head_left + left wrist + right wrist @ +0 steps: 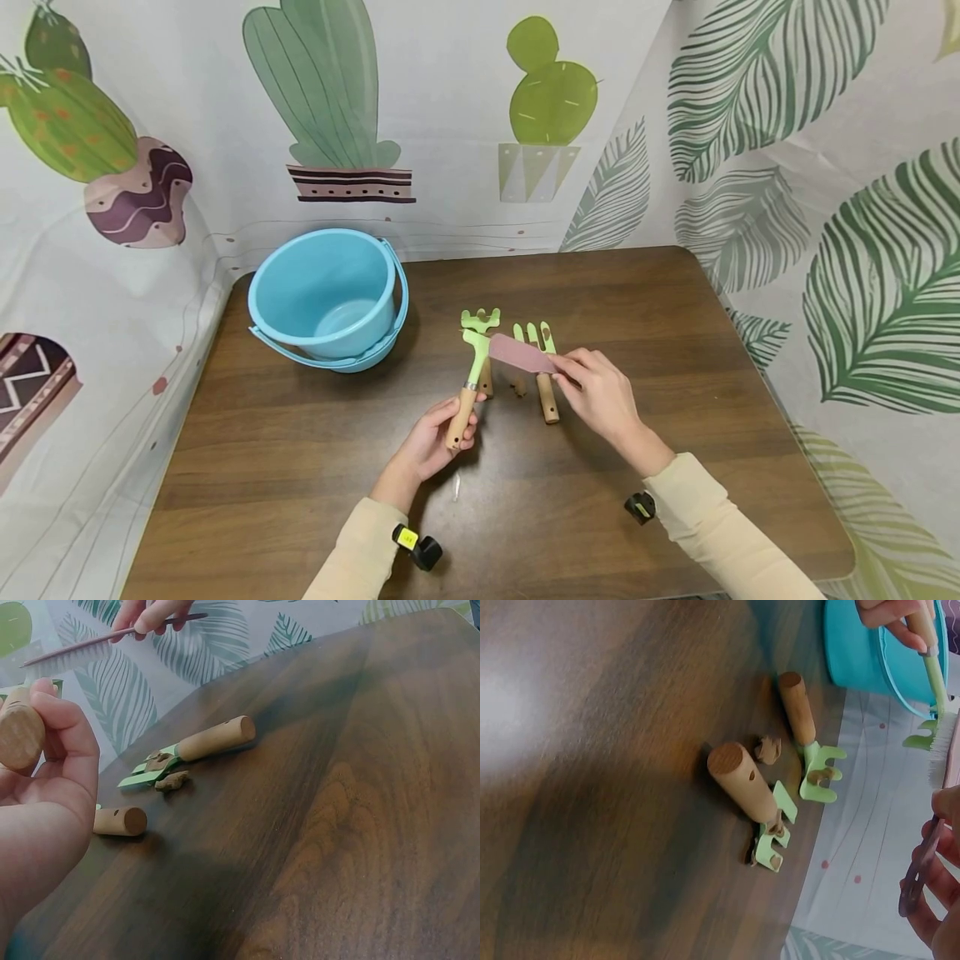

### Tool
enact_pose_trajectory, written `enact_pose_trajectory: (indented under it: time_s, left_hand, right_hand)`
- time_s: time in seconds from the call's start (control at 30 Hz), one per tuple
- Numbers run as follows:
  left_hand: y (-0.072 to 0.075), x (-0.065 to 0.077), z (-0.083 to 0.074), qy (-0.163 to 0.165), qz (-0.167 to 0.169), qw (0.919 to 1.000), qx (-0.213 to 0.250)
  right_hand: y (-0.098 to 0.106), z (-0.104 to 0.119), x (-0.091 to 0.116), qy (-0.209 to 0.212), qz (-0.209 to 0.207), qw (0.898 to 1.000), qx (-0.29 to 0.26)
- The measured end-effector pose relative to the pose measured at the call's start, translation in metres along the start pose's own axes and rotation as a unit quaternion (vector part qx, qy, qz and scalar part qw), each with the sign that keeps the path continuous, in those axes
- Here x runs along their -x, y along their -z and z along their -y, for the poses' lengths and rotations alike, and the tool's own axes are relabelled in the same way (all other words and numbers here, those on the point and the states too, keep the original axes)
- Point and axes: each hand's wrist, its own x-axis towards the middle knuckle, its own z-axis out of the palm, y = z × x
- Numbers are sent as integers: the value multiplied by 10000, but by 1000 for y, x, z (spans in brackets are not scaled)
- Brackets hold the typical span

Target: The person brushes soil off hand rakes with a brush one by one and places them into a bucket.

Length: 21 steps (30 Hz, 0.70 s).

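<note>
My left hand (431, 437) grips the wooden handle of a small green garden rake (477, 367), its head raised above the table. My right hand (603, 396) pinches the handle of a pink brush (521, 354). White bristles (939, 754) face the rake's forked green head in the right wrist view; they appear to touch it. Beneath lie a green hand fork (547, 400) and another green rake (486, 382), both with wooden handles and brown dirt on their prongs. A brown clump (172, 781) sits between them.
A light blue bucket (322, 287) with its handle lowered stands at the back left of the dark wooden table (600, 517). Cloth (450, 100) printed with cacti and leaves hangs behind and at the sides.
</note>
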Motion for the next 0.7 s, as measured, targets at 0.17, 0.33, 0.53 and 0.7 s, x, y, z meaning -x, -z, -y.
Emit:
enact_pose_trajectory:
  time_s: [0.17,0.33,0.53,0.7]
  left_hand:
    - [-2,2,-3,16,-11,9999,-110]
    - [-3,2,-4,29,-82,9998,-155]
    - [-2,3,-3,89,-139,9997,-180]
    - [-1,4,-4,128,-66,9997,-205]
  right_hand:
    - [1,-5,1,10,-26,10000,71]
    - [2,-8,1,-38,-74,9999,132]
    - [3,-11,1,-83,-131,9997,183]
    - [3,-13,1,-175,-172,9995,198]
